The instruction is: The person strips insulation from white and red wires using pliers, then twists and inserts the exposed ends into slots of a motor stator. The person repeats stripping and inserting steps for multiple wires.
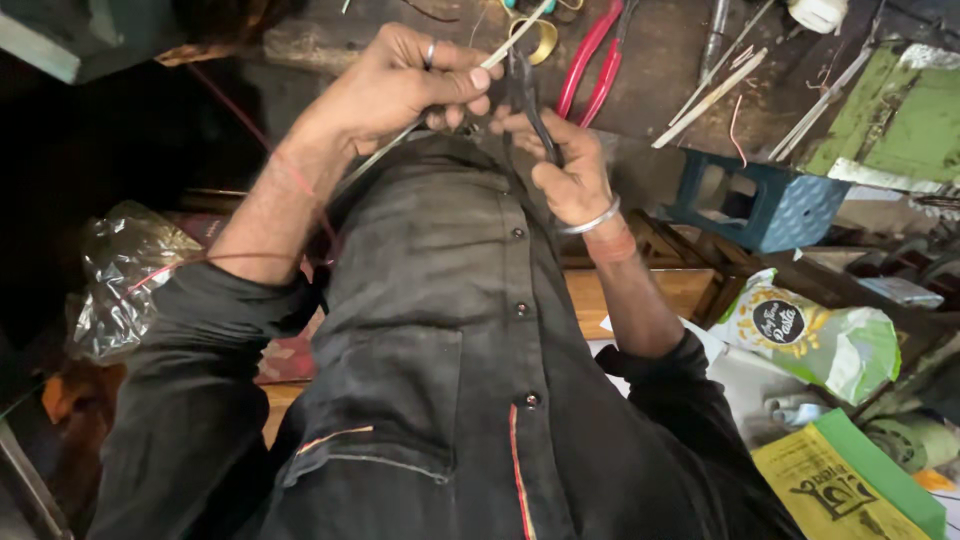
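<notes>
Bench: a dark, scuffed workbench (660, 70) is seen across the top of the view, its near edge running just beyond the hands; red-handled pliers (592, 60), a brass ring (543, 38) and several pale rods (712, 98) are laid on it, near one another
Left hand: the left hand (400, 85) is held just before the bench edge; its fingers are closed together around a pale wire (505, 50), pinched between thumb and forefinger; a ring is worn on one finger
Right hand: the right hand (565, 165) is held just beside the left, almost touching it; its fingers are wrapped tight on the dark handles of a cutting tool (527, 100); a metal bangle (590, 220) is worn at the wrist
Wire: the wire is stretched from the left hand's grip up towards the brass ring, and a second length is trailed down past the left wrist; the head of the tool is set against it, but whether it is gripped cannot be told
Open room: little free space is left between the hands, the bench edge and the black shirt (440, 330)
Right side: a blue plastic stool (760, 200), a green-and-white bag (830, 340) and a yellow printed packet (830, 490) are crowded below the bench
Left side: a crumpled clear plastic bag (120, 280) is lodged in shadow; a thin red cord (230, 257) is draped over the left forearm
</notes>
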### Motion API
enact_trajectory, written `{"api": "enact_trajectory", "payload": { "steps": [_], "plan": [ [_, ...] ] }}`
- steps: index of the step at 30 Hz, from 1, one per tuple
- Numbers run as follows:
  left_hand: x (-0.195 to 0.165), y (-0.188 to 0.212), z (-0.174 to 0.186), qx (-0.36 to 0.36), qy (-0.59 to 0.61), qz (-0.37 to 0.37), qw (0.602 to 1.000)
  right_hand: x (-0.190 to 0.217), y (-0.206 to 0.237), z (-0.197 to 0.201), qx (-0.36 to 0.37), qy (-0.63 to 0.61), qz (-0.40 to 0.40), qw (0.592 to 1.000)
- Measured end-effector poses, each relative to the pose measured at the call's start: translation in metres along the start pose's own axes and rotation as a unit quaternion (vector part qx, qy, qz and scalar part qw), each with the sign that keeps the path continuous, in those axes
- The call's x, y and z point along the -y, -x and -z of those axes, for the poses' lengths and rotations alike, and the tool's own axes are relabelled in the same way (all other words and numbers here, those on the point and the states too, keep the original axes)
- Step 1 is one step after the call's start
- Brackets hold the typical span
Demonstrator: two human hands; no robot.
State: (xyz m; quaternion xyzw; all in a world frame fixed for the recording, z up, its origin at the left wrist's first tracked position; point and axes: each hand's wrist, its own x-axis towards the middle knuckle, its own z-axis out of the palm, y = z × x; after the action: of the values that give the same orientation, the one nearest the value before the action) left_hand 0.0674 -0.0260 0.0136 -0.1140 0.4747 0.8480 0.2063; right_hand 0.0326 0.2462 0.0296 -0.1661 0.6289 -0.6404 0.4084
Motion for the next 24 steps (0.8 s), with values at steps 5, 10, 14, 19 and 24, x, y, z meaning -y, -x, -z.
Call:
{"api": "enact_trajectory", "payload": {
  "steps": [5, 10, 14, 19, 24],
  "plan": [
    [-0.008, -0.003, 0.003, 0.023, 0.038, 0.030, 0.999, 0.020, -0.013, -0.002, -0.027, 0.116, -0.004, 0.993],
    [-0.012, -0.002, 0.006, 0.043, 0.026, 0.034, 0.998, 0.031, -0.024, 0.002, -0.014, 0.134, 0.026, 0.991],
    [-0.015, 0.002, 0.012, 0.029, 0.030, 0.037, 0.998, 0.031, -0.033, 0.002, -0.014, 0.179, 0.031, 0.983],
    [-0.019, 0.008, 0.021, 0.015, 0.014, 0.045, 0.999, 0.032, -0.044, -0.001, 0.030, 0.180, 0.068, 0.981],
    [-0.022, 0.007, 0.029, 0.015, 0.007, 0.049, 0.999, 0.020, -0.052, 0.007, 0.040, 0.250, 0.095, 0.963]
  ]
}}
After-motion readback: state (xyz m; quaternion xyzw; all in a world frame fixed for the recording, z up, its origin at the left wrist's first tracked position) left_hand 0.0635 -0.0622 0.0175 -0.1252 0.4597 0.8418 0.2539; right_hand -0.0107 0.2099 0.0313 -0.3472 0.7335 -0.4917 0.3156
